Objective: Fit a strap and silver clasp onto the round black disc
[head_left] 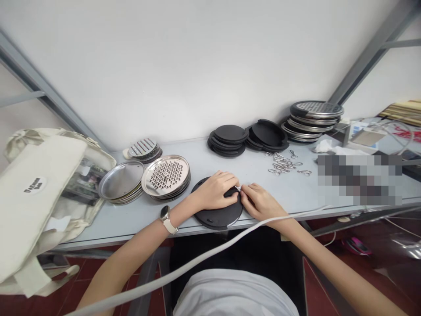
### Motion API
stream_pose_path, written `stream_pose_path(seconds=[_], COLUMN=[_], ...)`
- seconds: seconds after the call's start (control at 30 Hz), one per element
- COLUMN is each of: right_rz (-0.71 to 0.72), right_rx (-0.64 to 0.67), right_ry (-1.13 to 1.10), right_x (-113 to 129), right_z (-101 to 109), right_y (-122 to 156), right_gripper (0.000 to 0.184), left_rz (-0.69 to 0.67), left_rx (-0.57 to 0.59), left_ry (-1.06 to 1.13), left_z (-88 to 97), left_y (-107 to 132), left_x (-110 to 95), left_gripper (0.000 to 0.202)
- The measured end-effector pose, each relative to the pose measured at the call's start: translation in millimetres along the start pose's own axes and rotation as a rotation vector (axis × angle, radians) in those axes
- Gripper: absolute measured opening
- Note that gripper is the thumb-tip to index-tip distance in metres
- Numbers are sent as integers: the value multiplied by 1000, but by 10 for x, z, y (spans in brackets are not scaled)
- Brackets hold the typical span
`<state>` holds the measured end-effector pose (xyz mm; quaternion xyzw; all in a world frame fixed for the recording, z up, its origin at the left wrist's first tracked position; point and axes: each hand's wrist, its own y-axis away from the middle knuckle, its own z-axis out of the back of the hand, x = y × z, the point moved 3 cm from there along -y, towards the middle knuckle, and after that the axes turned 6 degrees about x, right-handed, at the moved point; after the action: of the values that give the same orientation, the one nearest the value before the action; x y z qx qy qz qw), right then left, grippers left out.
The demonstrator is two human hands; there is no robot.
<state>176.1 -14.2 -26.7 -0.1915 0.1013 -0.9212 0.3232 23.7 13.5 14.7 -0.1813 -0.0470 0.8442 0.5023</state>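
Observation:
A black round disc (pixel 219 218) lies near the table's front edge, with small slots in its face. My left hand (pixel 215 192) presses on top of it, fingers curled over its far right part. At the disc's right edge, my right hand (pixel 261 202) pinches a small shiny metal clip (pixel 238 188), partly hidden by the fingertips. Several loose metal clips (pixel 283 164) lie in a heap beyond my right hand. Left of the disc stands a stack of round metal grater plates (pixel 166 175), and beside it a stack of plain-looking round metal plates (pixel 121 180).
Black round holders (pixel 228 139) and deeper black ones (pixel 268 134) stand at the back. Assembled graters (pixel 316 109) are stacked at back right, small grater discs (pixel 144 148) at back left. A cream bag (pixel 42 197) sits left. A white cable (pixel 213 253) crosses before my right wrist.

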Motion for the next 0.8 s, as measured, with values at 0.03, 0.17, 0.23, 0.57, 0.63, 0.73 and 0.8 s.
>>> stream_pose_path(seconds=[0.03, 0.17, 0.23, 0.57, 0.63, 0.73, 0.8], right_rz=[-3, -5, -6, -12, -3, 3, 3], right_rx=[-8, -17, -22, -34, -39, -48, -50], right_ry=[-3, -4, -3, -35, -34, -36, -40], right_x=[1, 12, 17, 22, 28, 30, 31], right_z=[1, 4, 8, 28, 30, 32, 34], right_y=[-2, -18, -25, -30, -32, -29, -24], right_gripper=[18, 19, 20, 22, 22, 22, 22], left_rz=[2, 7, 9, 12, 18, 20, 17], left_rx=[1, -1, -2, -13, -7, -1, 0], left_ry=[9, 41, 50, 76, 74, 66, 58], left_z=[-1, -3, -6, -11, -10, -11, -11], left_y=[0, -1, -1, 1, 1, 1, 2], left_x=[1, 7, 11, 23, 23, 22, 20], left_gripper=[8, 8, 9, 7, 8, 9, 10])
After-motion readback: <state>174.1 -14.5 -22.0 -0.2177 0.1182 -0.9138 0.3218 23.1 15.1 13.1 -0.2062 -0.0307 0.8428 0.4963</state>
